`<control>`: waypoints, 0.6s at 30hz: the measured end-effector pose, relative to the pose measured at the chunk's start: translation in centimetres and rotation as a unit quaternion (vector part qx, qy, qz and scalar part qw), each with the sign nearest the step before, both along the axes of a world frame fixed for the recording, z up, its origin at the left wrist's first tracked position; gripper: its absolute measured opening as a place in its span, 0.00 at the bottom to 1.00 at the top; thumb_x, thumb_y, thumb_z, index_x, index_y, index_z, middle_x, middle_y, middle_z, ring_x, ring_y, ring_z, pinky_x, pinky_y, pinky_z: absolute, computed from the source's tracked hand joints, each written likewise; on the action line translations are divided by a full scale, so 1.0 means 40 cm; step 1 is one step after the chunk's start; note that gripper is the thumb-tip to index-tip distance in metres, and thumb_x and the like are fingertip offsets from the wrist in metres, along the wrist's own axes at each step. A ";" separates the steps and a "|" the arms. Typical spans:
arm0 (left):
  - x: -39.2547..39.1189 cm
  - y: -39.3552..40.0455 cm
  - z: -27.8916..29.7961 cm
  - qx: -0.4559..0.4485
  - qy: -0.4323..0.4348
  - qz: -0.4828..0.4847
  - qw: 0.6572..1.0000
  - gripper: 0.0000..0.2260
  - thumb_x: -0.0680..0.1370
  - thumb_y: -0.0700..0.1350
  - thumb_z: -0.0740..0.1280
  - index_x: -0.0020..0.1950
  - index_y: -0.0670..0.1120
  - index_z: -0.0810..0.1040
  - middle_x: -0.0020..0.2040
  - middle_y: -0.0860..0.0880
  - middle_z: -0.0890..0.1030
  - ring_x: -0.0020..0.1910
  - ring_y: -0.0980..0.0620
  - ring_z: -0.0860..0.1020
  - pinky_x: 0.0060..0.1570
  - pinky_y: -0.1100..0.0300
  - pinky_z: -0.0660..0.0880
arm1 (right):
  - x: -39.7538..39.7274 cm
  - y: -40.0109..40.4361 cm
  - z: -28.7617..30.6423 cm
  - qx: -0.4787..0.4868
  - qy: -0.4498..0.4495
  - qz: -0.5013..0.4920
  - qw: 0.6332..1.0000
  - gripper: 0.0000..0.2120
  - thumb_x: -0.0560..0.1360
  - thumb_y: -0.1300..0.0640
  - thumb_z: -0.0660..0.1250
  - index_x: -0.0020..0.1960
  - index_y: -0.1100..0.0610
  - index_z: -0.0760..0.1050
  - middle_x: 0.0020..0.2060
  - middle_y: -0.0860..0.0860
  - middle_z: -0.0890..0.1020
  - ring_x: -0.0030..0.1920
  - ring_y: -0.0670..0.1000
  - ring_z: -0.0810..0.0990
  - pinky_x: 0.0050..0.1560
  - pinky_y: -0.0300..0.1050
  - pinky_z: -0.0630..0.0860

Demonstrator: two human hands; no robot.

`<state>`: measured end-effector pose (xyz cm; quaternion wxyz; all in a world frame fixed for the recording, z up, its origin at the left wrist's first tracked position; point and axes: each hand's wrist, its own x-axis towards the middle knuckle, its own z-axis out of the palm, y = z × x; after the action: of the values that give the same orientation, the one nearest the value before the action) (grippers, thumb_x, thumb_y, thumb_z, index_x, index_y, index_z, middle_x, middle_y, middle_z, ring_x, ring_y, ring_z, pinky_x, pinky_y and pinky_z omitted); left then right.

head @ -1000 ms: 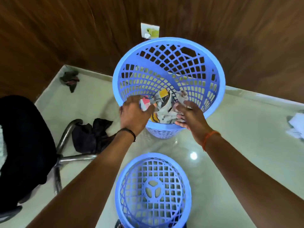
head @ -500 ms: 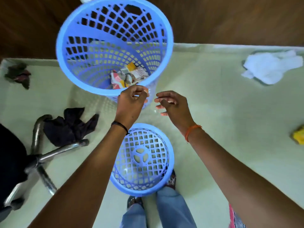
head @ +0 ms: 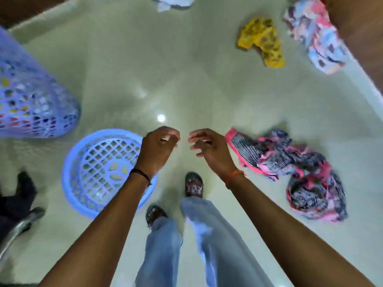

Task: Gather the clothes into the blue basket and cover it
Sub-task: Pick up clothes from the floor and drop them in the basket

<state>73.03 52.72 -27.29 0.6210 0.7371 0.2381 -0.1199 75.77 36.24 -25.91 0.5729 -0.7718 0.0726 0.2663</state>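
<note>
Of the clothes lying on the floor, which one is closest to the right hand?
The pink and black patterned cloth, lying just beside the right hand. The yellow cloth and the pale pink and blue printed cloth lie farther away.

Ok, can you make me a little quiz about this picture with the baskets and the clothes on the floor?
1. True or false: the left hand and the right hand each hold a cloth.
2. Which cloth lies nearest the right hand? A) the yellow cloth B) the pink and black cloth C) the white cloth
3. Fill in: the tall blue basket with clothes in it stands at the ____ edge of the view.

Key: 1 false, both hold nothing. 2 B. 3 left.
</note>
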 end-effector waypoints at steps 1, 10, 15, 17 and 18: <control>-0.001 -0.049 -0.010 -0.003 0.008 -0.022 1.000 0.09 0.77 0.38 0.65 0.43 0.51 0.80 0.45 0.43 0.85 0.38 0.51 0.83 0.35 0.70 0.73 | -0.016 -0.057 -0.009 -0.007 0.002 -0.013 1.000 0.12 0.74 0.68 0.61 0.51 0.57 0.80 0.43 0.53 0.85 0.38 0.47 0.83 0.37 0.41 0.76; 0.098 -0.622 -0.170 0.031 0.037 -0.199 0.979 0.05 0.76 0.38 0.67 0.44 0.45 0.82 0.43 0.48 0.84 0.43 0.47 0.83 0.47 0.63 0.77 | -0.042 -0.673 -0.209 -0.065 0.040 -0.182 0.980 0.09 0.77 0.68 0.62 0.53 0.61 0.79 0.47 0.57 0.85 0.40 0.51 0.83 0.38 0.42 0.77; 0.161 -0.909 -0.322 0.057 0.089 -0.246 0.963 0.08 0.75 0.37 0.67 0.42 0.49 0.81 0.41 0.48 0.84 0.44 0.46 0.84 0.49 0.56 0.78 | -0.030 -0.975 -0.393 -0.116 0.069 -0.187 0.973 0.10 0.76 0.68 0.64 0.55 0.60 0.79 0.47 0.54 0.84 0.46 0.57 0.83 0.45 0.37 0.79; 0.187 -1.022 -0.399 0.060 0.106 -0.264 0.957 0.06 0.75 0.38 0.68 0.44 0.49 0.81 0.42 0.48 0.84 0.46 0.46 0.84 0.50 0.56 0.78 | -0.026 -1.095 -0.479 -0.159 0.080 -0.177 0.968 0.11 0.75 0.65 0.66 0.56 0.59 0.78 0.49 0.53 0.83 0.45 0.54 0.82 0.46 0.31 0.76; 0.200 -1.074 -0.443 0.066 0.106 -0.278 0.952 0.04 0.75 0.39 0.69 0.46 0.48 0.82 0.44 0.48 0.84 0.47 0.47 0.83 0.53 0.56 0.78 | -0.025 -1.149 -0.517 -0.182 0.089 -0.173 0.964 0.12 0.75 0.65 0.66 0.57 0.58 0.77 0.52 0.54 0.82 0.44 0.53 0.80 0.46 0.30 0.75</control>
<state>81.04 9.75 -45.01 0.4838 0.7968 0.0953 -0.3493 74.76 -9.71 -46.59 0.4517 -0.8119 0.3026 0.2127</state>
